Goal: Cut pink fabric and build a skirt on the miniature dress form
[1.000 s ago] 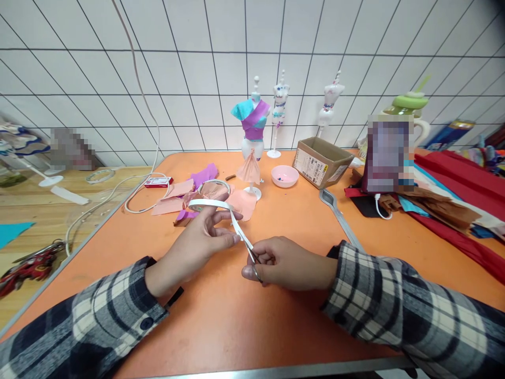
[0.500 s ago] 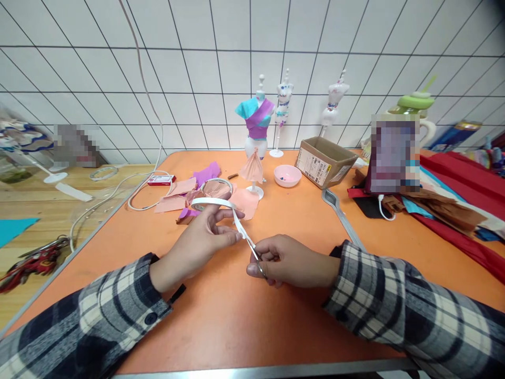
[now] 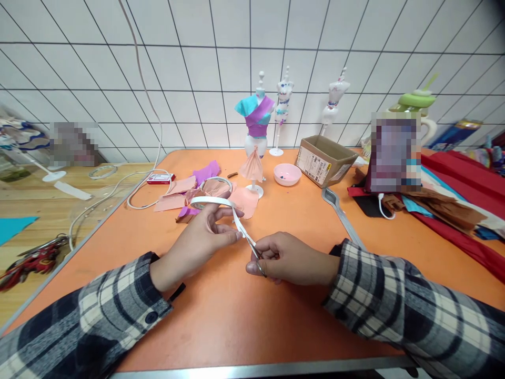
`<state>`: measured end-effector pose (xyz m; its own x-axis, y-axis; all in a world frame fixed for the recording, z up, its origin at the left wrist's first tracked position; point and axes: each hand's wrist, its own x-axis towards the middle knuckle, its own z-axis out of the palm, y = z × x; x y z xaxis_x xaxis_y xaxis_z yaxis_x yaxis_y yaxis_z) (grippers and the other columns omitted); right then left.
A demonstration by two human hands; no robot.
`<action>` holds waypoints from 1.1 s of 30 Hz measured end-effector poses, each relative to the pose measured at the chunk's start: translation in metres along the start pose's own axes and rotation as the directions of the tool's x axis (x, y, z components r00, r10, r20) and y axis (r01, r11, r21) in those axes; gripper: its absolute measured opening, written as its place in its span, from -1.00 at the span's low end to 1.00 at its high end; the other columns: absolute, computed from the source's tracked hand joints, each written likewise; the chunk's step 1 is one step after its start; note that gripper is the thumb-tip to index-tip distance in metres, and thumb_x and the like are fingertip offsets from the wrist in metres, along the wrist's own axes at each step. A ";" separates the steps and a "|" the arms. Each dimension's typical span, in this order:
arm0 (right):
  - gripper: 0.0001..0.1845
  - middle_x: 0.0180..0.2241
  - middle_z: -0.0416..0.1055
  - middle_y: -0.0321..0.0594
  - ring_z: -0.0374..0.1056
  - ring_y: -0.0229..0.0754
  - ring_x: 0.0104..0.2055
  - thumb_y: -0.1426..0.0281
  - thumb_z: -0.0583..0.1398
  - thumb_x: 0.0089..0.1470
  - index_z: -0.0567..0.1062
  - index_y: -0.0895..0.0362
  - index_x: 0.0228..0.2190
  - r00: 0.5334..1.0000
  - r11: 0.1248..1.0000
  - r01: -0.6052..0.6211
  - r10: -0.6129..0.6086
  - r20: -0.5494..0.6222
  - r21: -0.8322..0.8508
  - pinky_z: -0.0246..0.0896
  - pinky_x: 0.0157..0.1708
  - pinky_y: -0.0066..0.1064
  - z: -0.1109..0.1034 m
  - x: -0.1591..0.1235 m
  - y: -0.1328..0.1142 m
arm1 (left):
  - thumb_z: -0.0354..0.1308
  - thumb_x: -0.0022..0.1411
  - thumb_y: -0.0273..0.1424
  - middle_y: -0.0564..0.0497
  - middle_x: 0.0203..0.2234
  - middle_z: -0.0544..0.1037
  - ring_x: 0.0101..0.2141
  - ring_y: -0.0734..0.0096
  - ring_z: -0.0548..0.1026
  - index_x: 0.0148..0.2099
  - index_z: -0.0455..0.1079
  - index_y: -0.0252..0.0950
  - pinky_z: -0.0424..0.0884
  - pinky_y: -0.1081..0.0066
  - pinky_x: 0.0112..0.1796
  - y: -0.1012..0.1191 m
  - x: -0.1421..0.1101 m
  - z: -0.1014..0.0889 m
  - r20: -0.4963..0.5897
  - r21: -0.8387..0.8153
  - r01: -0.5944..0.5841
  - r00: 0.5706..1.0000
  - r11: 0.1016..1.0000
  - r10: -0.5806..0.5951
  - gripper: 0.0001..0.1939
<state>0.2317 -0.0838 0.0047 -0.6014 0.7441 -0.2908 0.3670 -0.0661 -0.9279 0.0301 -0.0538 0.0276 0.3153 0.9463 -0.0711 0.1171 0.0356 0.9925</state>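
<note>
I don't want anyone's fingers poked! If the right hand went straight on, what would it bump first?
Probably the white strip, right by the scissors the right hand holds, then the left hand; depth is hard to tell.

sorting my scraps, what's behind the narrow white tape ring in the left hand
Beyond the narrow white tape ring, thin peach scraps and a second pale ring show on the orange table. Whatever the tape or left hand covers can't be seen.

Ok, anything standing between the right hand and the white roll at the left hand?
Nothing loose visible there: only the scissors in the right hand and the white strip slanting up to the white roll, past the left thumb.
</note>
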 end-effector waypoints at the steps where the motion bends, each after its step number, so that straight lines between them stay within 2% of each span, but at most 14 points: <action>1: -0.60 -0.63 0.25 -0.41 0.22 -0.36 -0.60 0.05 0.23 0.05 0.41 0.16 -0.43 1.000 1.000 0.000 0.000 -0.001 -0.005 0.15 -0.57 -0.53 0.000 0.000 0.000 | 0.36 -0.04 -0.42 -0.10 0.03 0.43 -0.44 0.56 0.51 -0.02 0.26 -0.27 0.43 0.44 -0.35 0.000 0.000 0.000 -0.002 0.000 0.001 1.000 1.000 -0.001 -0.47; 7: -0.60 -0.64 0.24 -0.42 0.20 -0.37 -0.60 0.04 0.23 0.05 0.42 0.15 -0.44 1.000 0.999 -0.003 0.002 -0.016 -0.032 0.11 -0.58 -0.54 -0.001 0.001 0.001 | 0.35 -0.03 -0.43 -0.10 0.00 0.44 -0.45 0.57 0.50 -0.04 0.27 -0.27 0.43 0.43 -0.35 -0.002 0.001 -0.001 0.001 0.003 -0.011 1.000 1.000 0.011 -0.50; 18: -0.60 -0.62 0.24 -0.40 0.22 -0.33 -0.60 0.03 0.23 0.03 0.42 0.15 -0.44 1.000 1.000 -0.023 0.023 -0.018 -0.021 0.22 -0.56 -0.49 0.000 0.001 0.002 | 0.36 -0.05 -0.42 -0.10 0.01 0.43 -0.47 0.58 0.49 -0.05 0.26 -0.28 0.42 0.45 -0.37 -0.001 0.001 0.000 -0.004 0.018 0.001 1.000 1.000 0.000 -0.49; 20: -0.61 -0.62 0.24 -0.40 0.21 -0.34 -0.59 0.05 0.22 0.05 0.42 0.15 -0.44 0.999 0.998 -0.029 0.028 -0.015 -0.059 0.17 -0.56 -0.50 -0.001 0.000 0.000 | 0.34 -0.03 -0.43 -0.10 0.00 0.43 -0.47 0.57 0.49 -0.05 0.27 -0.28 0.41 0.45 -0.36 -0.001 0.001 0.000 -0.002 0.026 0.001 1.000 1.000 -0.001 -0.51; 23: -0.63 -0.62 0.24 -0.41 0.16 -0.37 -0.58 0.07 0.21 0.06 0.43 0.14 -0.46 0.999 0.978 -0.011 0.003 -0.040 -0.206 0.03 -0.57 -0.52 -0.002 -0.001 -0.005 | 0.31 -0.04 -0.45 -0.11 0.00 0.42 -0.47 0.57 0.49 -0.03 0.28 -0.27 0.41 0.43 -0.36 0.000 0.001 0.000 0.013 0.040 0.007 1.000 0.999 -0.008 -0.51; 27: -0.57 -0.59 0.25 -0.41 0.12 -0.36 -0.54 0.01 0.22 0.03 0.39 0.13 -0.52 0.997 0.926 -0.024 -0.008 -0.082 -0.377 -0.04 -0.55 -0.48 -0.003 -0.004 -0.012 | 0.28 -0.08 -0.50 -0.10 0.00 0.39 -0.51 0.60 0.46 0.12 0.23 -0.24 0.34 0.47 -0.44 -0.001 0.001 0.002 0.010 0.071 0.028 1.000 0.997 -0.028 -0.34; 30: -0.53 -0.60 0.25 -0.41 0.12 -0.36 -0.55 -0.03 0.21 0.02 0.38 0.13 -0.54 0.994 0.910 -0.075 0.038 -0.098 -0.408 -0.07 -0.56 -0.47 -0.003 -0.006 -0.015 | 0.28 -0.10 -0.50 -0.09 -0.02 0.40 -0.53 0.61 0.43 0.13 0.22 -0.24 0.31 0.47 -0.46 -0.002 0.001 0.003 0.022 0.069 0.052 0.998 0.996 -0.054 -0.31; 33: -0.53 -0.61 0.26 -0.41 0.11 -0.36 -0.55 -0.04 0.20 0.02 0.40 0.13 -0.52 0.996 0.912 -0.076 0.055 -0.065 -0.403 -0.06 -0.57 -0.47 -0.003 -0.008 -0.015 | 0.31 -0.10 -0.49 -0.06 -0.06 0.43 -0.49 0.56 0.46 0.04 0.29 -0.27 0.37 0.42 -0.38 -0.002 0.003 -0.001 0.046 0.004 0.064 0.997 0.998 -0.064 -0.41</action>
<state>0.2327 -0.0866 0.0215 -0.5333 0.7808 -0.3256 0.6664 0.1506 -0.7302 0.0297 -0.0512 0.0254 0.3500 0.9263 -0.1395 0.1412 0.0950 0.9854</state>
